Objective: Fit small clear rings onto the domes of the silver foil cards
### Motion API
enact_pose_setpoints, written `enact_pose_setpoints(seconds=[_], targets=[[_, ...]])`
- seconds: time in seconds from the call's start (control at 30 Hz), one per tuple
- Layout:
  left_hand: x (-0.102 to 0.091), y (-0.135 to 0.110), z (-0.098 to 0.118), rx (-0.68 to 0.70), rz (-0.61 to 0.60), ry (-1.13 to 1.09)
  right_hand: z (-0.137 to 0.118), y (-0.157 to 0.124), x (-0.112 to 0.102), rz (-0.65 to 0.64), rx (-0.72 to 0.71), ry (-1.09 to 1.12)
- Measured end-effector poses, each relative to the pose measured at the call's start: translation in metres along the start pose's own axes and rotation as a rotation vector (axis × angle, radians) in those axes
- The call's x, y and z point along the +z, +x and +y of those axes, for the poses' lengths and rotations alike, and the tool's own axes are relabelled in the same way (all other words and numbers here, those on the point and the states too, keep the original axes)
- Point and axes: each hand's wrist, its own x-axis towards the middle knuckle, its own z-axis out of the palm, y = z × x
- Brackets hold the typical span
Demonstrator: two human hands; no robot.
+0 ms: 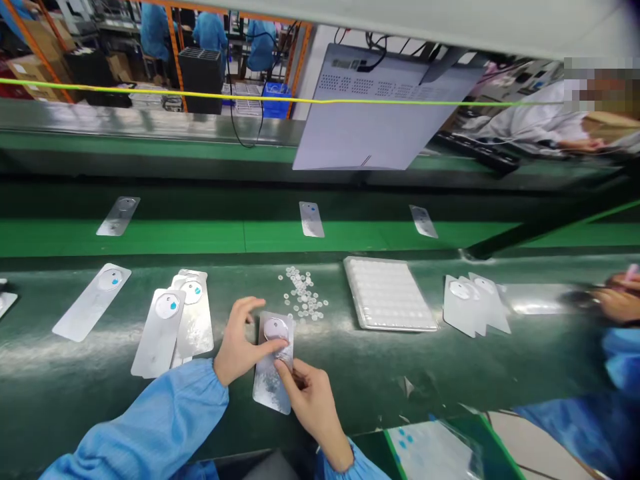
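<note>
A silvery metal plate (270, 380) with a round white disc near its top lies on the dark green bench in front of me. My left hand (240, 343) grips the plate's left edge, thumb across the disc. My right hand (307, 393) has its fingers curled and presses on the plate's right side just below the disc; whether it holds a small part is hidden. A scatter of small clear round pieces (303, 297) lies just beyond the plate.
Stacked plates with blue dots (175, 320) and a single plate (93, 300) lie to the left. A white tray (387, 293) and more plates (473, 303) sit right. Three plates ride the green conveyor (200, 237). Another person's hand (620, 300) works at the right edge.
</note>
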Motion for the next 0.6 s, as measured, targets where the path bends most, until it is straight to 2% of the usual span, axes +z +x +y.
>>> enact_pose_setpoints(seconds=[0.1,0.37,0.5,0.6], targets=[[-0.003,-0.001,0.003,0.146,-0.075,0.200,-0.004,-0.003,-0.003,0.050,-0.063,-0.129],[0.004,-0.004,0.006,0.067,-0.152,0.240,-0.016,-0.005,-0.004,0.099,-0.176,-0.296],[0.002,-0.002,0.006,0.103,-0.183,0.287,-0.017,-0.005,-0.001,0.104,-0.146,-0.299],[-0.005,0.003,0.006,0.107,-0.130,0.229,-0.009,-0.003,-0.014,0.139,-0.044,-0.170]])
